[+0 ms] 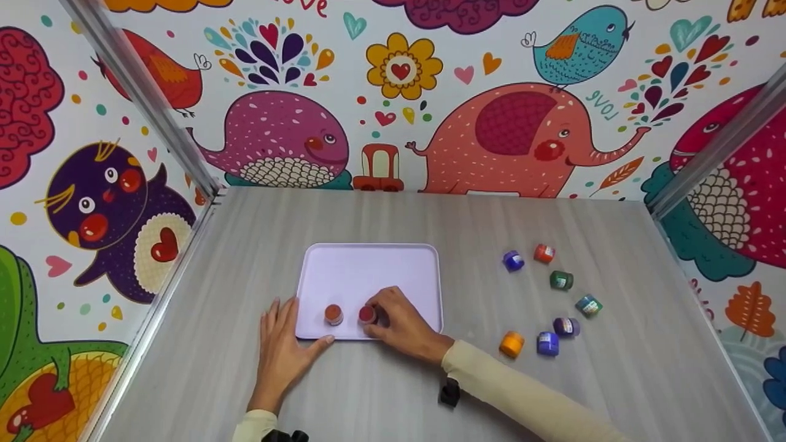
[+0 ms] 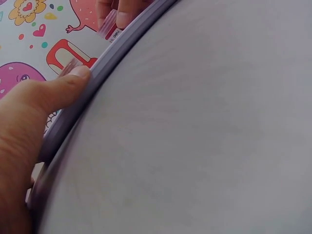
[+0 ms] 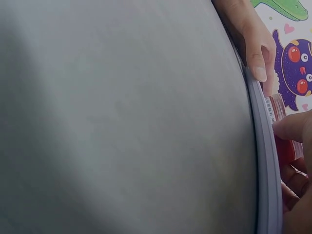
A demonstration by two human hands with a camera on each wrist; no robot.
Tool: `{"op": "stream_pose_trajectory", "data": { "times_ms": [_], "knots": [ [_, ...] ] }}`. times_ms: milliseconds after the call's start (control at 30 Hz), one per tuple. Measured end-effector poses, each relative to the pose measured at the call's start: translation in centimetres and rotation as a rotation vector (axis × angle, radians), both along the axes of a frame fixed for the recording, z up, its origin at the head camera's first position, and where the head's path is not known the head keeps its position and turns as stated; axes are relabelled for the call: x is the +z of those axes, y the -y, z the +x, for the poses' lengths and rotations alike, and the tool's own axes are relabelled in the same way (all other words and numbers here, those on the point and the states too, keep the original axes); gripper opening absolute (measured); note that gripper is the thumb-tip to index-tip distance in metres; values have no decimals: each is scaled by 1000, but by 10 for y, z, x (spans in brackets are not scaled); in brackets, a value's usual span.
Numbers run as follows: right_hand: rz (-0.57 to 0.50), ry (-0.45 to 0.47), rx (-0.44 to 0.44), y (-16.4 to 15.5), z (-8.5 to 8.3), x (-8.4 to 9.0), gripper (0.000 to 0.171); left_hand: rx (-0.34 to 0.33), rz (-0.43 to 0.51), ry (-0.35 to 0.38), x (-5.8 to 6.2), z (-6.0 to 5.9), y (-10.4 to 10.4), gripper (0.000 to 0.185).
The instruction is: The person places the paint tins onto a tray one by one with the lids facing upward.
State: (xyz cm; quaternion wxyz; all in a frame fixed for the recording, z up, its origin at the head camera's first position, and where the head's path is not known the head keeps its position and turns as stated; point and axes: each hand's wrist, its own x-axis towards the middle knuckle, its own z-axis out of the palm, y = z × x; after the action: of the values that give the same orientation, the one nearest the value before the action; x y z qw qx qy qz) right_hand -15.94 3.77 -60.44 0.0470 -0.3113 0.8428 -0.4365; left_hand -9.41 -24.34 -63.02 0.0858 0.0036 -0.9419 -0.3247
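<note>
Tray (image 1: 368, 270) with a red jar (image 1: 367, 315) pinched over its near part

The right hand (image 1: 402, 322) grasps the red jar between thumb and fingers from the tray's right side, a hold that seems meant to keep it upright; whether its base touches the tray, I cannot tell; an orange-brown jar (image 1: 333, 315) stands upright on the tray, left of the red one and apart from it.

The left hand (image 1: 284, 350) clenches nothing; its fingers lie extended along the tray's left rim, thumb at the near rim, probably to stop the tray sliding.

Both jars sit close to the tray's near rim, so margin there is slight; roomier space lies over the tray's far half, and along the tabletop (image 1: 473, 227) between the tray and seven loose jars (image 1: 561, 280), scattered well to its right; the right sleeve (image 1: 522, 393) crosses near that group's closest orange jar (image 1: 511, 344); a printed wall (image 1: 442, 123) bounds the tabletop beyond the tray.
</note>
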Motion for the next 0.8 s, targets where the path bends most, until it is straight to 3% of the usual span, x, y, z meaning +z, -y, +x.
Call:
{"op": "stream_pose_trajectory", "data": {
  "times_ms": [167, 400, 800],
  "knots": [
    [14, 4, 1, -2, 0, 0, 34, -5, 8, -2, 0, -1, -1, 114],
    [29, -103, 5, -9, -4, 4, 40, -1, -1, -35, -1, -1, -1, 112],
    [37, -45, -43, -44, -10, 15, 41, -6, 13, 31, 0, -1, 2, 116]
  ]
}}
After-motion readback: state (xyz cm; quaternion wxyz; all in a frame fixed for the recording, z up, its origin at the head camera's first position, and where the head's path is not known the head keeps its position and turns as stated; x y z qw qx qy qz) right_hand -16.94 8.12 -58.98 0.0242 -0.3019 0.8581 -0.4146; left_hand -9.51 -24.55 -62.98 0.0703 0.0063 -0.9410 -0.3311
